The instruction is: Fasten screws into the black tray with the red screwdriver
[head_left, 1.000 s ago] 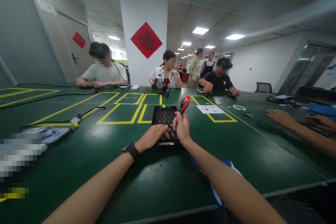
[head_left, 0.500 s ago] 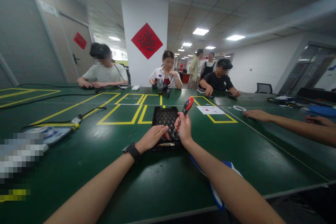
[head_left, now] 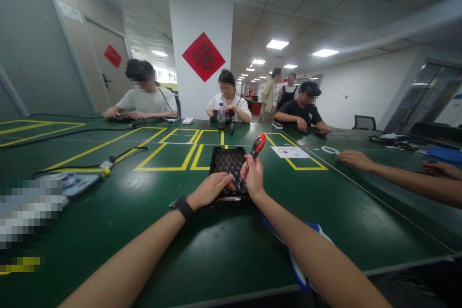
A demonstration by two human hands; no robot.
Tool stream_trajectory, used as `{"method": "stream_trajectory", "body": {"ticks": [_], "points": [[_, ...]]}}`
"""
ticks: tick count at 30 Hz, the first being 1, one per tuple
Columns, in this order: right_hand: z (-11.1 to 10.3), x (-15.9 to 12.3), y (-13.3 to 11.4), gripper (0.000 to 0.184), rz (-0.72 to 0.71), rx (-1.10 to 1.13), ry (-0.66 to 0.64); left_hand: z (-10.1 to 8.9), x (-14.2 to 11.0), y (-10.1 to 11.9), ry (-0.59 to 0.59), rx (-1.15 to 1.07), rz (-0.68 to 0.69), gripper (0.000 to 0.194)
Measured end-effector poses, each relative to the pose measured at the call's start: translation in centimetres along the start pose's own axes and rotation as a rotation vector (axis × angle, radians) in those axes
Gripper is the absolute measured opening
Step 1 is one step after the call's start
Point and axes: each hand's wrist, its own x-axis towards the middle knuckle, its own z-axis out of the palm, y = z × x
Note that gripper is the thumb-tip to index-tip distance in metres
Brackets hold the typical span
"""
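Note:
A black shallow tray point(head_left: 212, 160) rests on the green table in front of me, its inside a dark pattern of small cells or parts. My right hand point(head_left: 254, 179) is closed around a screwdriver point(head_left: 259, 145) with a red and black handle. The handle tilts up and to the right, while the thin shaft points down into the tray's near half. My left hand point(head_left: 210, 189) reaches over the tray's left edge, fingers pressed together close to the shaft's tip. Anything between those fingers is too small to make out.
A blue and white item point(head_left: 314, 227) lies under my right forearm. Beyond the tray are a bottle point(head_left: 221, 118), a paper sheet point(head_left: 290, 152) and a white ring point(head_left: 330, 150). A cable point(head_left: 126, 153) runs at left. A co-worker's arm point(head_left: 393, 180) extends from the right; other people sit opposite.
My hands and the screwdriver stay almost in place, with the shaft tilted slightly differently. The view has shifted a little. Across the table, the middle person has lowered a hand and head.

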Motion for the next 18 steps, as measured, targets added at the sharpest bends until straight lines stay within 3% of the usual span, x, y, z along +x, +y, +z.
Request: {"method": "stream_trajectory", "body": {"ticks": [13, 18], "points": [[0.02, -0.08, -0.18, 0.029, 0.005, 0.006, 0.001, -0.14, 0.06, 0.15, -0.027, 0.036, 0.018, 0.051], [0.02, -0.02, -0.02, 0.029, 0.006, 0.002, 0.01, 0.01, 0.24, -0.3, -0.053, 0.105, 0.046, 0.038]]}}
